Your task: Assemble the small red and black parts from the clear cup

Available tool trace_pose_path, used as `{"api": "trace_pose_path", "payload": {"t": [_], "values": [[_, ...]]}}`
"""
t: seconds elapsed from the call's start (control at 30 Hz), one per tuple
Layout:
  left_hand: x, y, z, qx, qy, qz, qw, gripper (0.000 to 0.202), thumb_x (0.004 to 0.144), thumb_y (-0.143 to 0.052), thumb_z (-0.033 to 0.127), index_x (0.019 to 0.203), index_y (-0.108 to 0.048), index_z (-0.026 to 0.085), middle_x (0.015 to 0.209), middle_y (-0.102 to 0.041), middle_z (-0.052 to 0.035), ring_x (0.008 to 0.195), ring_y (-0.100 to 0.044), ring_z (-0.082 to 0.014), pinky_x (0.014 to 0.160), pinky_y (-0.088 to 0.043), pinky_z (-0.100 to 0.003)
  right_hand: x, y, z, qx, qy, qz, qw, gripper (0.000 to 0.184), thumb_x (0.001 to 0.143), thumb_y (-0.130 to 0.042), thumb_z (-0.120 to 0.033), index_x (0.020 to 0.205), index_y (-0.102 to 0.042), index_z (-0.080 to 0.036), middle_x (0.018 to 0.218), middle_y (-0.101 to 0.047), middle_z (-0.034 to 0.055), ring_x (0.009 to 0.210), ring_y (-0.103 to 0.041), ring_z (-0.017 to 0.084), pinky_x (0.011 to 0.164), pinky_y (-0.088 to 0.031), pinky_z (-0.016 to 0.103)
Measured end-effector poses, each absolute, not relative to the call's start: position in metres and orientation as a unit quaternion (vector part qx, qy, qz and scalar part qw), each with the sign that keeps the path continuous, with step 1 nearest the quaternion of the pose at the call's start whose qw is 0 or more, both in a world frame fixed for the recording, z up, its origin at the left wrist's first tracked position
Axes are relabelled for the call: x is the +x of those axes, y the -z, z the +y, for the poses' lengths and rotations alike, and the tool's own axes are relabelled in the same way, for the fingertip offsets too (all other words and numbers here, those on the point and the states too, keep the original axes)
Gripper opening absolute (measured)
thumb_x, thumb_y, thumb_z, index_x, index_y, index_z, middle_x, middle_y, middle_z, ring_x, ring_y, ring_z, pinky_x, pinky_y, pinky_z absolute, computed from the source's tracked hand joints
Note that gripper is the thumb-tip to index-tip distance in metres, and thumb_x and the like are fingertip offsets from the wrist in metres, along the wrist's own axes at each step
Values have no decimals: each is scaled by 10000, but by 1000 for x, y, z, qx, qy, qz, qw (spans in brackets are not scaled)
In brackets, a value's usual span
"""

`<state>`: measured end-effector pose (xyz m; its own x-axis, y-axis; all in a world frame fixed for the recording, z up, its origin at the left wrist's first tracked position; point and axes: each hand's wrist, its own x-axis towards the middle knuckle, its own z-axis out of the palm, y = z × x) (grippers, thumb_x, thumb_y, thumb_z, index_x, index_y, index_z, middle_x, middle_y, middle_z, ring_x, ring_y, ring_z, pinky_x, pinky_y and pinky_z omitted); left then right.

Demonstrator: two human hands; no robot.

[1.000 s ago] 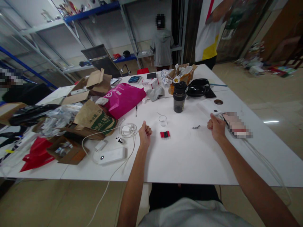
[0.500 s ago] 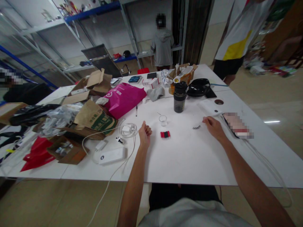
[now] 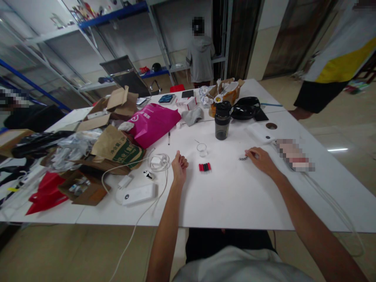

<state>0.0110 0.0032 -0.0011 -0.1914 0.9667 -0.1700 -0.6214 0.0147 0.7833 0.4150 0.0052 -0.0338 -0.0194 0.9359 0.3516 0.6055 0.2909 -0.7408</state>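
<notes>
My left hand (image 3: 179, 166) rests on the white table with its fingers curled in and thumb up; nothing shows in it. My right hand (image 3: 261, 158) has thumb and forefinger brought together at the right end of a short row of small silver pieces (image 3: 242, 159). Whether a piece is between the fingertips is hidden. Between my hands lies a row of small red and black cylinders (image 3: 205, 167), side by side. Just behind them stands a small clear cup (image 3: 202, 149), with a thin dark bit beyond its rim.
A dark drink bottle (image 3: 222, 121) stands behind the cup. White cables (image 3: 158, 161) and a white power strip (image 3: 139, 194) lie left of my left hand. A phone (image 3: 293, 154) lies at right. Bags and cardboard boxes (image 3: 88, 192) crowd the left; a person (image 3: 331, 74) is beyond the right edge.
My right hand has moved left, and its fingertips now reach the silver pieces. My left hand has stayed put. The person at the right has shifted further right.
</notes>
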Motion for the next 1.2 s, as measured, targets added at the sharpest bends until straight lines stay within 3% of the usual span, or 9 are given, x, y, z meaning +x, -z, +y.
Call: {"api": "trace_pose_path", "payload": {"t": [0.4,0.57,0.83,1.03,1.2], "values": [[10,2,2,224,-662,383,604,699,944,-838,505,638,-280,216,549,-214,100,430,-187,-46,409,-171,-228,421,45,8,-568,-172,-716,368,398,1061,-551,-547,830,-692,-254,870,-775,90,828,-668,276,830,-491,423],[10,1,2,232,-662,381,602,691,940,-842,498,633,-291,215,554,-209,101,434,-175,-46,406,-162,-229,422,47,8,-571,-172,-714,367,362,1062,-555,-502,835,-692,-255,918,-797,95,867,-699,289,850,-502,434],[10,2,2,235,-663,383,598,679,948,-832,496,636,-298,218,563,-204,99,444,-168,-52,411,-162,-235,421,46,7,-571,-170,-708,380,412,1056,-569,-564,816,-706,-258,877,-792,83,840,-692,278,827,-507,419],[9,3,2,229,-669,397,586,650,946,-839,484,656,-319,222,580,-221,92,449,-194,-58,419,-182,-239,424,42,6,-603,-193,-630,450,518,1046,-569,-685,865,-738,-230,848,-777,72,779,-680,242,718,-500,362],[7,2,1,235,-676,403,570,612,917,-858,473,671,-357,221,585,-252,96,449,-220,-53,427,-200,-231,432,42,11,-605,-210,-539,548,583,1023,-580,-750,820,-733,-224,741,-674,33,706,-614,191,651,-474,322]]}}
